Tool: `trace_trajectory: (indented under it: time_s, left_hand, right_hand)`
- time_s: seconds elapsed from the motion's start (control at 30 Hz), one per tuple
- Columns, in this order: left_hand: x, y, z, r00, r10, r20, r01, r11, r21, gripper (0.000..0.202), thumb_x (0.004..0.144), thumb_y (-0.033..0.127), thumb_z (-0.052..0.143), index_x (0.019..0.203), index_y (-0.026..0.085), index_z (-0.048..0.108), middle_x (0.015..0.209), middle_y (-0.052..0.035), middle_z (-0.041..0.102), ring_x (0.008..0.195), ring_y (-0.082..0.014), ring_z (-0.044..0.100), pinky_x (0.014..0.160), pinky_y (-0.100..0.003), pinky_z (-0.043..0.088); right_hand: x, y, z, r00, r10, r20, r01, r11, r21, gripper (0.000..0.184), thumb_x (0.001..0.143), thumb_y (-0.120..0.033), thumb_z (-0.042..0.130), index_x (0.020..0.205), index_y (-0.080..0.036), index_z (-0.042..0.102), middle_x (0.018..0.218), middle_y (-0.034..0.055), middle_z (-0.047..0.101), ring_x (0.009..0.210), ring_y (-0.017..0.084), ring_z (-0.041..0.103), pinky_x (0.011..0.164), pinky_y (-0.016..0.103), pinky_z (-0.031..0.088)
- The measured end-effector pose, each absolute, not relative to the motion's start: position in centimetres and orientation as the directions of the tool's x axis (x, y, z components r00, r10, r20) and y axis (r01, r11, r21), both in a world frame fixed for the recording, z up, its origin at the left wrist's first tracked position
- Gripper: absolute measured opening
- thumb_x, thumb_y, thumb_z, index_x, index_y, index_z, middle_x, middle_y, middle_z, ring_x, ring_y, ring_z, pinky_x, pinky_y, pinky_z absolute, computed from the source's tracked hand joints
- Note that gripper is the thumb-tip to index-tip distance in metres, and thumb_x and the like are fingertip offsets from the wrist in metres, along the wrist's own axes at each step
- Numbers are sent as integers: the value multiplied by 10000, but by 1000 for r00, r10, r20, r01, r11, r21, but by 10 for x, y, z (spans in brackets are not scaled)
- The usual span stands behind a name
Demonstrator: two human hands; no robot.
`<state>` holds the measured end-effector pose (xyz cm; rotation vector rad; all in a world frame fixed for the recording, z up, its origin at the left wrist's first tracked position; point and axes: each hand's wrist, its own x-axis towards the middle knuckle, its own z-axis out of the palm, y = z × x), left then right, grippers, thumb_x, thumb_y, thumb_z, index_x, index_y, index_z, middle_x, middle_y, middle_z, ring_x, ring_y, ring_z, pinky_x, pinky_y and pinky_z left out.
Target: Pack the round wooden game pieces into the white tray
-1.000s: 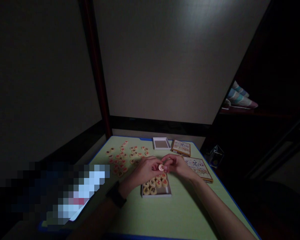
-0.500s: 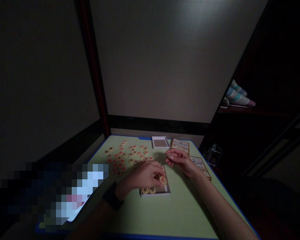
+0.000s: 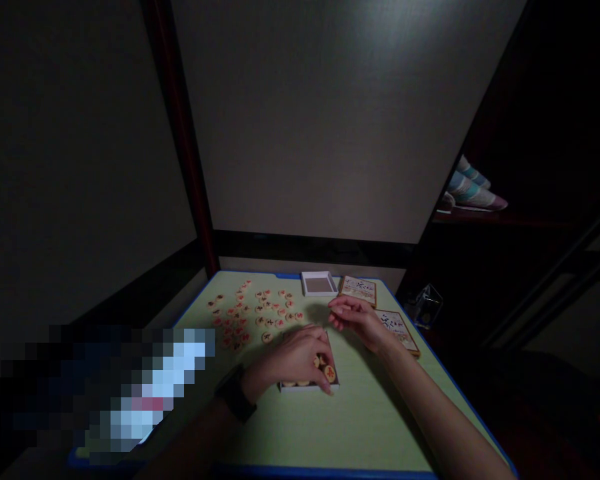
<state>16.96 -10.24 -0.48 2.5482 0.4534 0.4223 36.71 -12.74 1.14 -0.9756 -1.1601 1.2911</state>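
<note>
Clock centred on the near tray [image 3: 305,389], 12 at the table's far edge. The tray lies flat on the table [image 3: 380,420], discs inside it. Your left hand [image 3: 300,355] arches over it, fingers bent, thumb at the near rim around 5; a red-marked disc [image 3: 329,373] sits beside the thumb at 4. Cannot tell whether you grip it or merely touch it. Your right hand [image 3: 359,321] hovers at 2, fingertips drawn close together; whether anything is pinched there, cannot tell.

Risks noted:
1. Thumb pressing outward on the rim could skid the tray or tip its edge, jostling the discs.
2. Your palm hides most of the tray; with that blocked view, a disc could be left tilted or riding on its neighbour.
3. Loose discs [image 3: 237,320] lie at 10, and a lone disc [image 3: 267,337] is nearest your knuckles. A low sweep that way could knock it along.
4. Light is dim; red and black markings could be confused.
5. The nearer printed box [image 3: 396,331], beyond your right hand, could be nudged by a careless wrist.
</note>
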Motion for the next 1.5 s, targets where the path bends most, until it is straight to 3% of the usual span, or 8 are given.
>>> trace_trajectory:
  time_s: [0.3, 0.53, 0.8, 1.07, 1.23, 1.5]
  left_hand:
    - [164, -99, 4, 884, 420, 204, 255, -800, 543, 317, 586, 361, 871, 849, 247, 736, 943, 6, 628, 944, -186, 575, 855, -283, 410]
    - [149, -90, 14, 902, 368, 226, 208, -829, 519, 192, 673, 228, 762, 859, 226, 714, 908, -5, 602, 914, -177, 564, 865, -284, 411]
    - [168, -107, 17, 932, 335, 139, 257, -880, 399, 184, 653, 228, 737, 818, 207, 658, 936, -10, 584, 962, -192, 532, 898, -295, 405]
    - [163, -95, 25, 944, 315, 100, 272, -912, 306, 165, 637, 170, 682, 789, 211, 632, 922, -5, 576, 934, -183, 517, 847, -300, 406]
    - [172, -96, 29, 960, 278, 21, 269, -942, 200, 179, 634, 220, 684, 774, 203, 573, 866, -6, 553, 864, -181, 497, 818, -307, 417]
    - [185, -98, 35, 967, 242, -75, 251, -958, 143, 212, 631, 250, 684, 766, 208, 527, 806, 13, 535, 820, -171, 487, 738, -279, 415]
  right_hand:
    - [366, -130, 14, -58, 995, 79, -154, 69, -986, 305, 635, -378, 823, 819, -162, 710, 683, 25, 704, 535, 98, 555, 513, 219, 404]
    - [364, -126, 10, -13, 998, 53, 50, 54, -997, 294, 633, -401, 803, 708, -159, 654, 541, -13, 619, 443, 82, 441, 430, 216, 286]
    - [361, -125, 9, 11, 999, 47, 147, 45, -988, 391, 586, -493, 805, 675, -166, 611, 472, -42, 545, 407, 69, 358, 415, 220, 225]
    - [361, -123, 10, 34, 999, 42, 163, 35, -986, 438, 557, -544, 804, 665, -170, 603, 465, -42, 531, 411, 71, 351, 424, 224, 212]
    - [361, -124, 10, 25, 998, 49, 154, 44, -987, 446, 552, -548, 804, 662, -161, 612, 473, -40, 534, 420, 69, 355, 429, 225, 217]
    - [362, -125, 13, 30, 998, 62, 152, 56, -987, 446, 562, -554, 796, 665, -163, 609, 476, -43, 533, 425, 69, 361, 432, 223, 219]
